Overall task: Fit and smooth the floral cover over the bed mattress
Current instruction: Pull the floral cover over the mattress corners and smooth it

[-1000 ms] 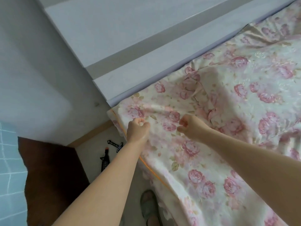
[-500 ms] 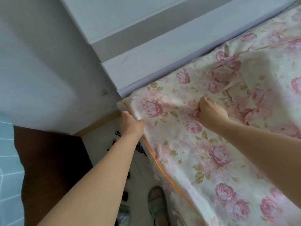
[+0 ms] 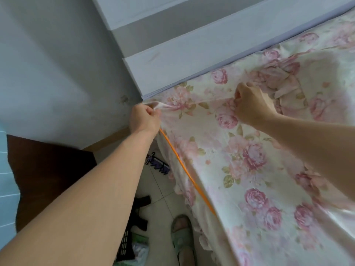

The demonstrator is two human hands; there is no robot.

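While left hand [image 3: 145, 119] pinches floral cover [image 3: 240, 160] corner (bed edge), right hand [image 3: 250, 104] clutches fabric inboard.

The floral cover [image 3: 249, 169] lies over the mattress, its far edge against the headboard [image 3: 192, 60]. The left hand [image 3: 145, 120] grips the cover's corner; the right hand [image 3: 251, 104] grips it farther right. A slippered foot [image 3: 182, 235] stands on the floor left of the bed
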